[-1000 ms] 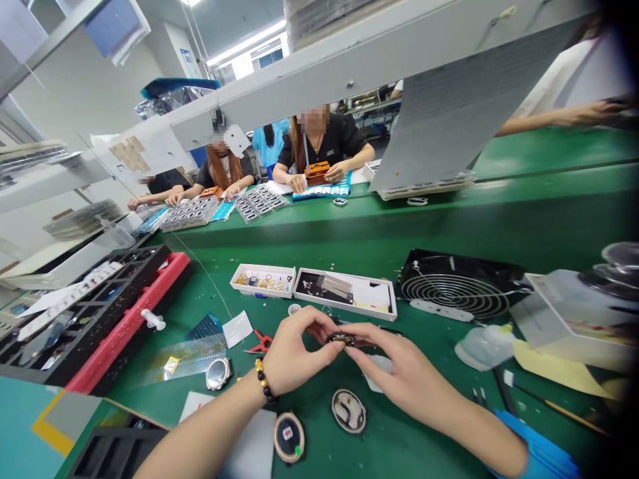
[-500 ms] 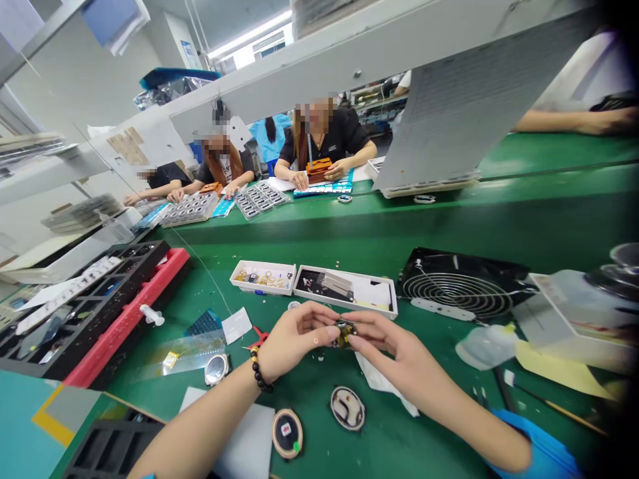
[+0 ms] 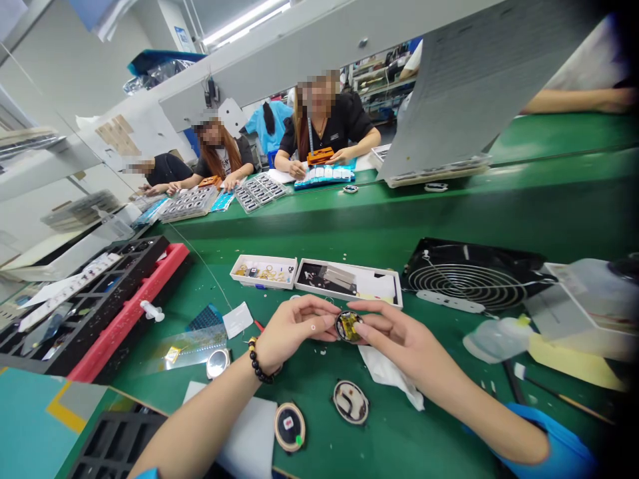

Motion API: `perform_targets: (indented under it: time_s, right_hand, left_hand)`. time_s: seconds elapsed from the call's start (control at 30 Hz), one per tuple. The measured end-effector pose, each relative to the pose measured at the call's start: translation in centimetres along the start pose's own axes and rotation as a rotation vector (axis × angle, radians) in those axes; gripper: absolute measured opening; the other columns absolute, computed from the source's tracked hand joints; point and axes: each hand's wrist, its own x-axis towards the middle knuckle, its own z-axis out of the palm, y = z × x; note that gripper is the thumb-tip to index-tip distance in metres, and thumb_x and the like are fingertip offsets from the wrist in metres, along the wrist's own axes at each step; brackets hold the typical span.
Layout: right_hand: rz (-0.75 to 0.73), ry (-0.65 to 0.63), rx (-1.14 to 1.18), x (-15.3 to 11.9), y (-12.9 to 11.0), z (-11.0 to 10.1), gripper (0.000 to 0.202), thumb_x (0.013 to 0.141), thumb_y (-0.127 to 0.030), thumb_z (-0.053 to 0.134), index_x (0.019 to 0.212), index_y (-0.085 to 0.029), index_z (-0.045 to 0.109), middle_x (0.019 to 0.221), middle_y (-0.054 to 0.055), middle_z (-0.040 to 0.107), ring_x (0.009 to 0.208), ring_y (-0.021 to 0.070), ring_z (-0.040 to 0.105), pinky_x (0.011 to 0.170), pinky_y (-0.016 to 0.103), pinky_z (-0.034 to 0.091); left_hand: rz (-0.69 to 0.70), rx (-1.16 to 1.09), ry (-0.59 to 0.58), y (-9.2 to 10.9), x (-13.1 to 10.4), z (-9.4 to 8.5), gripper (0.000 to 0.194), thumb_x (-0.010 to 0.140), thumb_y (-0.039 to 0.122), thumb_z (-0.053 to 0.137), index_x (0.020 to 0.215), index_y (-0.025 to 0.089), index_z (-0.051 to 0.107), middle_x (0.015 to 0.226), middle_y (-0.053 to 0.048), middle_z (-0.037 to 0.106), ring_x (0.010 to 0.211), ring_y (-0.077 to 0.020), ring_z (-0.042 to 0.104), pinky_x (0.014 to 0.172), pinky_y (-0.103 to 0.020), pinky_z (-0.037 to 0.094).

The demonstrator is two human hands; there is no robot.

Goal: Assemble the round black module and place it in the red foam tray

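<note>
Between my two hands is a small round watch module [image 3: 348, 326] with a dark rim and yellow parts on its open face. My left hand [image 3: 299, 329] pinches its left edge with thumb and fingers; a beaded bracelet is on that wrist. My right hand [image 3: 394, 332] grips the right side, the thumb on the yellow part. Below on the green bench lie an oval watch case [image 3: 351, 402] with a pale inside and another oval watch piece [image 3: 290, 427] with a dark face and a green sticker. A white cloth [image 3: 389, 372] lies beneath my right hand.
Two white trays [image 3: 349, 283] of small parts stand ahead, with a black fan [image 3: 469, 276] to their right. A red-edged black rack [image 3: 124, 306] is at left. A squeeze bottle [image 3: 496, 339] and brush [image 3: 569, 399] lie right. Co-workers [image 3: 324, 133] sit across the bench.
The module is now tilted so its yellow inner face shows more toward me. Both hands still hold it, and the view has shifted slightly.
</note>
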Motion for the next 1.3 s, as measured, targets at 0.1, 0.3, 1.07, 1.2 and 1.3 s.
perform_targets:
  time_s: [0.1,0.3,1.07,1.2,1.3]
  right_hand:
    - [0.020,0.002,0.031,0.0,-0.2,0.1,0.058,0.073,-0.065,0.080,0.111,-0.024,0.064,0.092,0.008,0.080,0.090,0.0271,0.075,0.089,0.041,0.061]
    - [0.019,0.005,0.037,0.0,0.1,0.0,0.058,0.074,-0.064,0.080,0.113,-0.024,0.064,0.091,0.007,0.080,0.090,0.0260,0.075,0.088,0.039,0.061]
    - [-0.089,0.071,-0.261,-0.5,0.5,-0.1,0.047,0.088,-0.054,0.067,0.125,-0.027,0.058,0.109,0.010,0.080,0.099,0.0293,0.076,0.088,0.043,0.062]
    - [-0.114,0.051,-0.277,-0.8,0.7,-0.2,0.048,0.090,-0.053,0.066,0.129,-0.028,0.056,0.113,0.010,0.079,0.101,0.0295,0.076,0.091,0.045,0.062]
    - [-0.103,0.033,-0.273,-0.8,0.7,-0.1,0.049,0.090,-0.055,0.066,0.130,-0.027,0.055,0.111,0.009,0.080,0.101,0.0288,0.076,0.092,0.044,0.061]
  left_hand:
    - [0.008,-0.014,-0.007,0.0,0.0,0.0,0.039,0.073,0.038,0.089,0.100,0.013,0.076,0.091,-0.006,0.073,0.078,-0.0128,0.071,0.076,-0.024,0.062]
    - [0.027,-0.007,0.001,-0.2,0.1,-0.1,0.037,0.071,0.035,0.090,0.098,0.012,0.076,0.091,-0.006,0.074,0.075,-0.0121,0.072,0.074,-0.023,0.062]
    - [0.044,0.049,0.064,-0.3,0.2,-0.4,0.034,0.071,0.036,0.089,0.093,0.012,0.080,0.085,-0.007,0.076,0.074,-0.0134,0.071,0.076,-0.026,0.062]
    - [0.043,0.076,0.089,-0.3,0.3,-0.3,0.037,0.069,0.039,0.090,0.090,0.011,0.080,0.085,-0.008,0.076,0.073,-0.0147,0.071,0.075,-0.027,0.062]
    - [0.046,0.091,0.097,-0.3,0.4,-0.3,0.038,0.069,0.040,0.090,0.090,0.011,0.079,0.084,-0.008,0.076,0.071,-0.0139,0.070,0.073,-0.027,0.062]
